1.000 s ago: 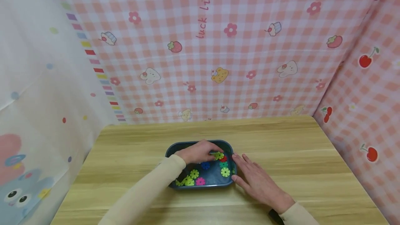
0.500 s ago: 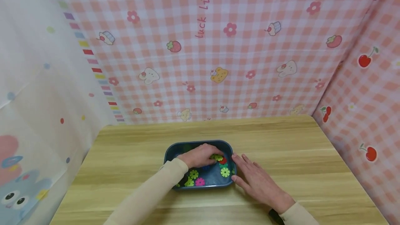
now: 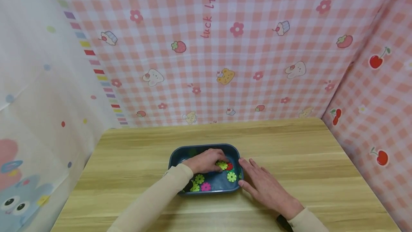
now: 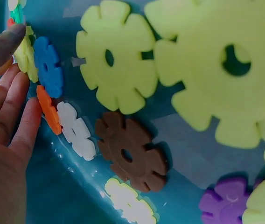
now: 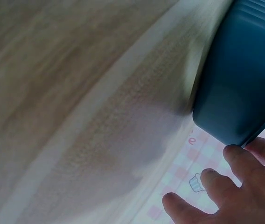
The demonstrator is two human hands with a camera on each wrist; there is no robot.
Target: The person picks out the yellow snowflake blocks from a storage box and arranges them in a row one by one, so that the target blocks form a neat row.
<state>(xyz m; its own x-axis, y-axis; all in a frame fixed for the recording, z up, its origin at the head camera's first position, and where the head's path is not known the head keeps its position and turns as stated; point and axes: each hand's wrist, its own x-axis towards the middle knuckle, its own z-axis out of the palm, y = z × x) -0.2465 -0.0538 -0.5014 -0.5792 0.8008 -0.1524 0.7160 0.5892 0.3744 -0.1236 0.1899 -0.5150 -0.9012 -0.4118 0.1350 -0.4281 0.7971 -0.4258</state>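
A dark blue plastic bin point(image 3: 222, 191) holds several flower-shaped, notched snowflake discs. My left hand point(image 3: 206, 161) reaches down inside it toward the right end. Thumb and fingers pinch a yellow-green snowflake disc point(image 4: 26, 60), beside a blue disc point(image 4: 48, 67) in the left wrist view. A red disc point(image 3: 230, 167) lies right by those fingertips. My right hand point(image 3: 268, 191) is outside the bin, fingers extended, with fingertips touching its right end. In the right wrist view, fingertips point(image 5: 235, 151) meet the bin's rim.
Nearer the wrist camera lie orange point(image 4: 49, 109), white point(image 4: 76, 130), brown point(image 4: 131, 151) and purple point(image 4: 223, 203) discs. A pink disc point(image 3: 206, 187) sits by the front wall. The bin stands on a wooden table point(image 3: 135, 153), with a checkered cloth point(image 3: 206, 63) behind it.
My left hand has shifted slightly toward the front of the bin, and the yellow-green disc moved with it, now covering more of the discs beside it. My right hand has stayed put.
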